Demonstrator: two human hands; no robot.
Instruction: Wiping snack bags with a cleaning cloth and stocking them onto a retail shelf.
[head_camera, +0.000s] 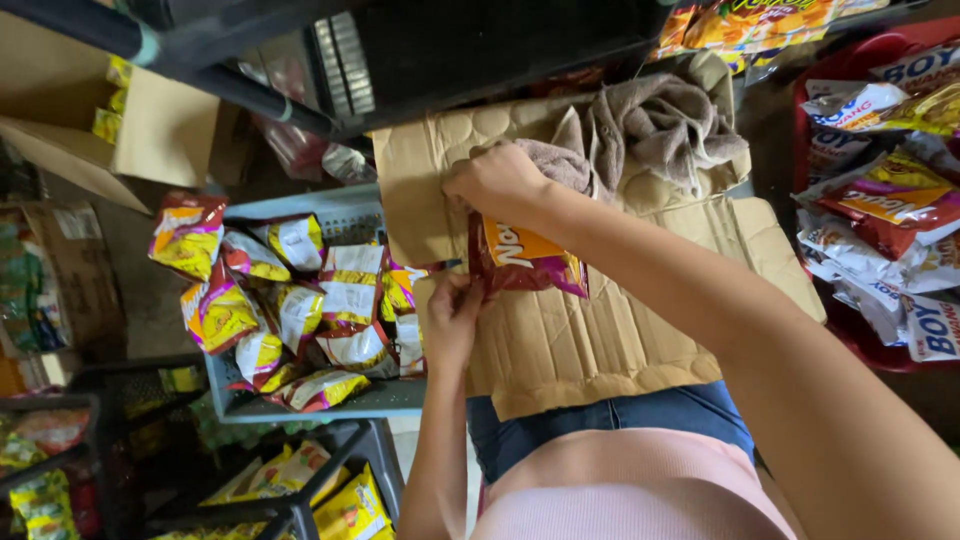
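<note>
A dark red and orange snack packet (527, 259) lies over a flattened cardboard sheet (600, 340) on my lap. My right hand (497, 182) grips the packet's top edge. My left hand (453, 310) pinches its lower left edge. Both hands hold the same packet, which is stretched between them. A crumpled brown towel (645, 130) rests on the cardboard just beyond my right hand.
A grey plastic crate (345, 400) at my left holds several red and yellow snack packets (290, 305). A red basket (850, 330) at right is filled with more packets. Black wire racks (250, 500) stand lower left, an open cardboard box (130, 140) upper left.
</note>
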